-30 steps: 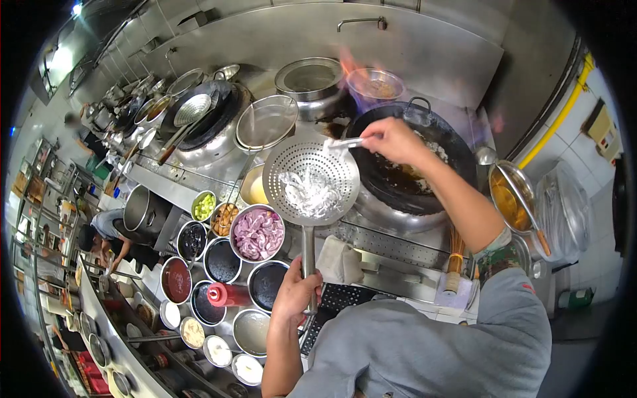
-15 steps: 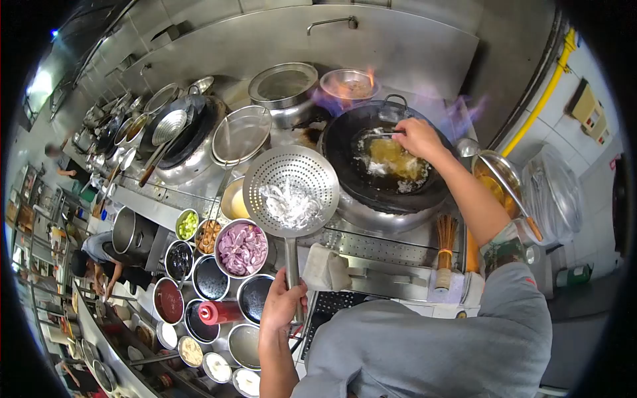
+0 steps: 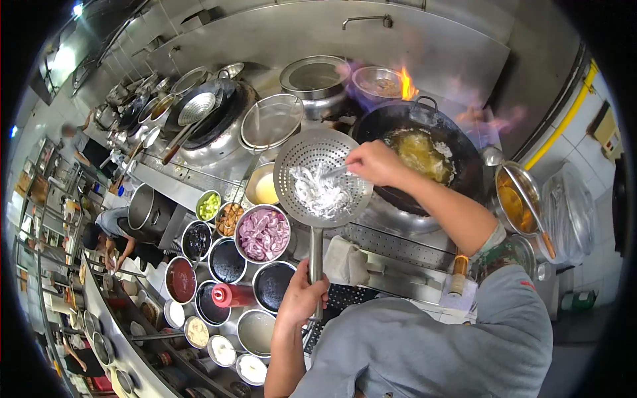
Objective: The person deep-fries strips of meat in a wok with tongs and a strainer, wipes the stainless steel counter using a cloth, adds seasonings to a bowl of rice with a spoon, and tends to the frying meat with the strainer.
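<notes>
My left hand (image 3: 303, 292) is wrapped round the handle of a perforated metal strainer (image 3: 358, 192), which is held level in front of the wok. White-coated strips (image 3: 323, 190) lie heaped in its bowl. Over the strainer's right side, my right hand (image 3: 375, 163) pinches a thin greyish strip (image 3: 336, 171) whose far end reaches the coated strips; I cannot tell whether it is food or a tool. Behind that hand sits the black wok (image 3: 391, 119), holding yellow bubbling oil (image 3: 419, 154) with pale bits round its edge.
Flames (image 3: 408, 84) rise behind the wok beside a metal bowl (image 3: 378, 82). Sliced onions (image 3: 264, 233), sauce pots and a red squeeze bottle (image 3: 232, 295) crowd the left. A ladle (image 3: 521, 192) rests across an oil pot (image 3: 516, 215) at right. Other people work far left.
My right hand has moved left from over the wok's oil to the strainer. The camera view has shifted, so the surroundings appear further right. My left hand keeps hold of the strainer.
</notes>
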Motion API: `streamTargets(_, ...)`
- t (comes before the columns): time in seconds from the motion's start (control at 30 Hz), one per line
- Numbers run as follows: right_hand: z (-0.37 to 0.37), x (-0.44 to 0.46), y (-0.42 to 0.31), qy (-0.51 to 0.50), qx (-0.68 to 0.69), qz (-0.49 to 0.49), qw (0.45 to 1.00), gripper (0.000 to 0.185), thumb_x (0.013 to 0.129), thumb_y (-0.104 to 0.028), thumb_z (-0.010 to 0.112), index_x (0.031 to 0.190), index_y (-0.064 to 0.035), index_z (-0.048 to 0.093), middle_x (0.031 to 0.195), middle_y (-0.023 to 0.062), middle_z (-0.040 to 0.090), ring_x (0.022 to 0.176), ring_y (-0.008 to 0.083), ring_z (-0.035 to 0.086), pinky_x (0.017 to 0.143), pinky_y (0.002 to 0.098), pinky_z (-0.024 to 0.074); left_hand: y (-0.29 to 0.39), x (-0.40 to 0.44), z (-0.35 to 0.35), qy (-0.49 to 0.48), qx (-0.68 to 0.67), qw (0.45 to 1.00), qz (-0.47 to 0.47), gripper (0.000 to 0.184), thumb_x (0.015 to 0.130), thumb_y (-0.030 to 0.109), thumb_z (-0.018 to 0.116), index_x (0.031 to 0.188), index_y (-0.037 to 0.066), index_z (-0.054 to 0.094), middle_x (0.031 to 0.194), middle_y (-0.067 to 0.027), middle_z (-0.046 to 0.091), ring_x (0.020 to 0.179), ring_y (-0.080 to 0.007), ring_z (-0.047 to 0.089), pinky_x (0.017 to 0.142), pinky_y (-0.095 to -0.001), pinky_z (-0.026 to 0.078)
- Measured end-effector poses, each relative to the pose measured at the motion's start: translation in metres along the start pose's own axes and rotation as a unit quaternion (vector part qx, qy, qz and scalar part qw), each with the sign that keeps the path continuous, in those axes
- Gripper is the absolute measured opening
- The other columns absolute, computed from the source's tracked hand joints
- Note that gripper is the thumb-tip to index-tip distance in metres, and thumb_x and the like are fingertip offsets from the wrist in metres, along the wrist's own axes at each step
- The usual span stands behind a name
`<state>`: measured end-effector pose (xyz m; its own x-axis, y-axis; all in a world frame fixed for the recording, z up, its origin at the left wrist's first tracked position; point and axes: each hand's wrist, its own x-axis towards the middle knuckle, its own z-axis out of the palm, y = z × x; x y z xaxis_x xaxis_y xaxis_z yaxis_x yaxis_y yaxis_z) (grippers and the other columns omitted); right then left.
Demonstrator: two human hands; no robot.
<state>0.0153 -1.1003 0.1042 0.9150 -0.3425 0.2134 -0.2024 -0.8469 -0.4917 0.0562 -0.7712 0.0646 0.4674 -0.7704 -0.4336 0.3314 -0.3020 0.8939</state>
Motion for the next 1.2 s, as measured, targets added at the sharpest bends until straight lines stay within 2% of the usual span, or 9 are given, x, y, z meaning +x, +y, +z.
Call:
streamTargets(0.07,-0.032,-0.002,-0.010,0.050,0.023,0.025,0.998,0.020,0.080,-0.021,0.070,0.091,-0.0050,0.074,0.086,0.0178,0.071,0.082,0.0348,0.069,0.076,0.0423,0.0541,0.000,0.001,0.000,0.000,-0.006,1.000,-0.024,0.042,0.085,0.003,0.060,0.124,-0.001,0.045,0.079,-0.0035,0.055,0.060,-0.0109,0.055,0.050,-0.0270,0.048)
streamTargets(0.13,-0.065,-0.005,-0.001,0.053,0.099,0.052,0.992,0.018,0.086,-0.017,0.072,0.098,-0.0038,0.072,0.076,0.0067,0.072,0.066,0.0113,0.064,0.061,0.0289,0.0495,0.001,0.003,0.000,0.007,-0.018,1.000,-0.024,0.042,0.085,0.002,0.060,0.124,-0.001,0.045,0.079,-0.0033,0.055,0.060,-0.0109,0.055,0.049,-0.0269,0.048)
streamTargets(0.23,-0.119,-0.016,0.010,0.101,0.140,0.097,0.980,0.019,0.089,-0.017,0.069,0.100,-0.0017,0.072,0.075,0.0005,0.068,0.067,0.0070,0.059,0.059,0.0243,0.0457,0.003,0.006,-0.001,-0.009,-0.029,0.999,-0.028,0.043,0.084,0.001,0.059,0.124,-0.001,0.045,0.081,-0.0037,0.056,0.060,-0.0110,0.056,0.049,-0.0264,0.047)
streamTargets(0.47,-0.215,-0.068,0.058,0.185,-0.054,0.178,0.965,0.021,0.087,-0.021,0.070,0.098,-0.0043,0.072,0.074,0.0078,0.069,0.069,0.0164,0.065,0.066,0.0323,0.0508,0.004,0.014,-0.002,-0.005,-0.041,0.999,-0.033,0.044,0.083,0.000,0.058,0.125,0.002,0.045,0.084,-0.0031,0.055,0.060,-0.0119,0.054,0.048,-0.0275,0.047)
streamTargets(0.57,-0.202,-0.092,0.104,0.182,-0.178,0.202,0.946,0.022,0.085,-0.023,0.068,0.098,-0.0059,0.072,0.085,0.0167,0.071,0.080,0.0329,0.068,0.074,0.0415,0.0529,0.003,0.015,-0.002,-0.002,-0.028,0.999,-0.026,0.043,0.083,0.000,0.058,0.124,0.002,0.046,0.083,-0.0032,0.055,0.060,-0.0120,0.054,0.048,-0.0274,0.047)
streamTargets(0.77,-0.129,-0.108,0.202,0.086,-0.275,0.272,0.918,0.020,0.083,-0.021,0.068,0.094,-0.0058,0.072,0.099,0.0187,0.070,0.095,0.0371,0.067,0.083,0.0463,0.0523,0.005,0.012,0.003,0.008,-0.021,0.999,-0.036,0.042,0.083,-0.001,0.057,0.123,0.001,0.047,0.082,-0.0036,0.055,0.058,-0.0113,0.053,0.045,-0.0254,0.045)
streamTargets(0.87,-0.117,-0.103,0.199,0.151,-0.283,0.359,0.876,0.020,0.085,-0.021,0.066,0.096,-0.0053,0.071,0.097,0.0199,0.070,0.094,0.0382,0.066,0.083,0.0472,0.0523,0.007,0.007,0.005,0.014,-0.016,0.999,-0.049,0.041,0.084,-0.001,0.057,0.124,0.001,0.046,0.081,-0.0037,0.054,0.057,-0.0115,0.053,0.044,-0.0258,0.045)
streamTargets(1.0,-0.126,-0.076,0.115,0.183,-0.184,0.237,0.936,0.026,0.085,-0.027,0.068,0.100,-0.0059,0.072,0.099,0.0194,0.070,0.098,0.0367,0.066,0.082,0.0476,0.0515,0.008,0.002,0.011,0.022,-0.025,0.998,-0.045,0.043,0.085,-0.001,0.057,0.126,0.001,0.045,0.080,-0.0034,0.054,0.057,-0.0118,0.053,0.044,-0.0268,0.045)
streamTargets(1.2,-0.056,-0.051,-0.010,-0.062,-0.055,0.041,0.996,0.027,0.083,-0.027,0.071,0.101,-0.0067,0.072,0.092,0.0172,0.070,0.087,0.0355,0.067,0.077,0.0460,0.0520,-0.001,0.008,0.008,0.014,-0.031,0.999,-0.034,0.040,0.084,0.000,0.059,0.122,0.002,0.046,0.084,-0.0031,0.055,0.059,-0.0113,0.056,0.047,-0.0263,0.046)
